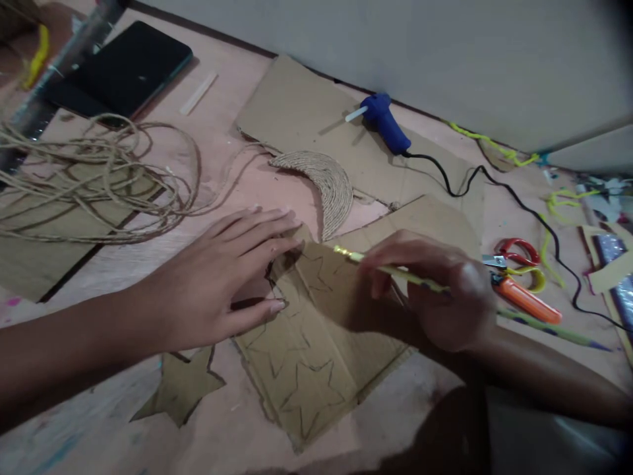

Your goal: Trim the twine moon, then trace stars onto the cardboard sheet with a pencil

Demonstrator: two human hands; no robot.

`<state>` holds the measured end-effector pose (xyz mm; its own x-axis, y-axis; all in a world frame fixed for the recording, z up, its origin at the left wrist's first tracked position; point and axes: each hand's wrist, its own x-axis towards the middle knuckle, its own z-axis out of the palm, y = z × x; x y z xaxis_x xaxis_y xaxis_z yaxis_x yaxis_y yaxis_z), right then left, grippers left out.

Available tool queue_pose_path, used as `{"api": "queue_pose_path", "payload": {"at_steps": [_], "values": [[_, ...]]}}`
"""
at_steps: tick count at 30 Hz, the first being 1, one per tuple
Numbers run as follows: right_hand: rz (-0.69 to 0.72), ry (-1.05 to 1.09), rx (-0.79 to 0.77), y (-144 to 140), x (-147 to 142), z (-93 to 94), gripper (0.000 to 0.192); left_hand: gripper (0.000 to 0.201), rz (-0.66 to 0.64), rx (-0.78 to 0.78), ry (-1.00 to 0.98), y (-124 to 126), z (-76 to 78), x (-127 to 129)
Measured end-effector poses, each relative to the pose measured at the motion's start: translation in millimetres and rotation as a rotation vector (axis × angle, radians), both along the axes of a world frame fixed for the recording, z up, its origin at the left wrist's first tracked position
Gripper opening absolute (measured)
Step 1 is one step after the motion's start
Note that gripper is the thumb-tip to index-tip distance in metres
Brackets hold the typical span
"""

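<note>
My left hand (217, 277) lies with its fingers stretched out, fingertips on the left edge of a brown cardboard piece (346, 356). Several star outlines are drawn on this cardboard, one of them (314, 396) near its lower corner. What lies under the fingers is partly hidden. Above the cardboard's right side, my right hand (440, 284) is closed around a patterned pencil (410, 276). The pencil's shiny ferrule end points left and its pointed end sticks out to the right, past the wrist. A cut-out cardboard star (185, 386) rests on the table below my left forearm.
A twine-covered crescent (326, 181) lies beyond the cardboard. Loose twine (109, 171) and a dark phone (128, 69) are at left. A blue glue gun (388, 125) trails its black cord rightward. Scissors (519, 260) and an orange-handled cutter (529, 300) lie right.
</note>
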<state>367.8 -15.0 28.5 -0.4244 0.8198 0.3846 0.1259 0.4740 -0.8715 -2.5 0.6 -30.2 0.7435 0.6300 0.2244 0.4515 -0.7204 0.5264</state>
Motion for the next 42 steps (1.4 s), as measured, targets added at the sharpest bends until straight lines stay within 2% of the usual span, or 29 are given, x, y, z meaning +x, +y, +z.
{"api": "queue_pose_path", "payload": {"at_steps": [2, 3, 6, 10, 13, 15, 17, 19, 35, 38, 42], "values": [[0.051, -0.032, 0.073, -1, -5, -3.6, 0.033, 0.071, 0.004, 0.015, 0.007, 0, 0.7, 0], [0.065, -0.04, 0.108, -1, -6, -6.7, 0.03, 0.071, 0.005, 0.02, 0.011, 0, 1.3, 0], [0.035, -0.041, 0.134, 1, -7, -17.2, 0.036, 0.072, 0.007, 0.021, 0.013, -1, 4.0, 0], [0.035, -0.077, 0.08, 4, -7, -24.4, 0.037, 0.075, -0.011, -0.01, 0.018, 1, 12.8, -1], [0.08, -0.083, 0.074, 4, -8, -23.9, 0.036, 0.076, -0.03, -0.039, 0.052, 3, 19.6, 0], [0.059, -0.078, 0.063, 4, -9, -22.2, 0.036, 0.076, -0.025, -0.042, 0.044, 4, 21.6, 1], [0.032, -0.094, 0.043, 4, -8, -20.4, 0.035, 0.076, -0.022, -0.045, 0.036, 4, 21.6, 2], [0.073, -0.124, 0.039, 3, -8, -19.0, 0.034, 0.077, -0.015, -0.062, 0.024, 3, 20.8, 3], [0.077, -0.177, 0.099, 2, -5, -16.2, 0.036, 0.075, -0.005, -0.126, 0.006, 3, 21.8, 1], [0.111, -0.18, 0.11, 2, -4, -16.0, 0.034, 0.073, -0.004, -0.117, -0.001, 3, 22.3, 1], [0.089, -0.201, 0.113, 1, -2, -15.9, 0.034, 0.07, -0.001, -0.074, 0.024, 3, 22.1, 1]]}}
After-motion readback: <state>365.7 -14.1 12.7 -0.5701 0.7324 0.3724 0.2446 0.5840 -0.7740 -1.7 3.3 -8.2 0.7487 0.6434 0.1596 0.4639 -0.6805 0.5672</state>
